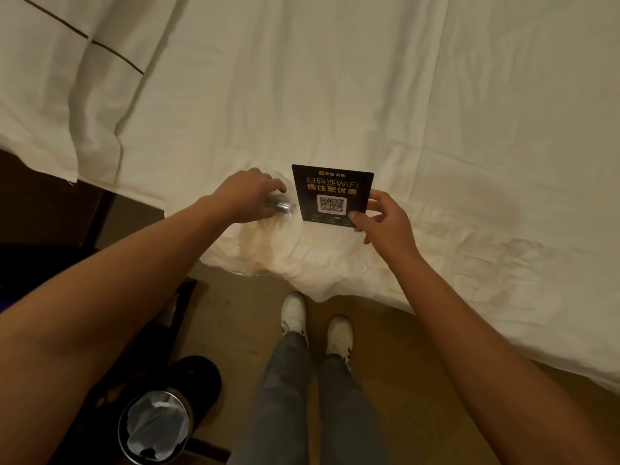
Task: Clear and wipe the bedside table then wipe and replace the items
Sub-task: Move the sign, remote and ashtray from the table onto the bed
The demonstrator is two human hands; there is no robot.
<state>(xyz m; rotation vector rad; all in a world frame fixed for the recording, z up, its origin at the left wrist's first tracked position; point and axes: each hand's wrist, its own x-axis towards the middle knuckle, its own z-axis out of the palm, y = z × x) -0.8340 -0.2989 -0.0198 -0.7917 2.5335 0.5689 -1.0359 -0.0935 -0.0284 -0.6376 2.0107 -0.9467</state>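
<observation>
White bed (436, 112) (rumpled), tan floor (402, 347)

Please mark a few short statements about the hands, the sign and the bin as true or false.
1. The right hand holds a black WiFi QR-code sign by its lower corner. True.
2. The left hand is empty. False: it grips a small shiny object.
3. The sign is over the white bedsheet. True.
4. The lined waste bin stands on the bed. False: it is on the floor, lower left.
</observation>
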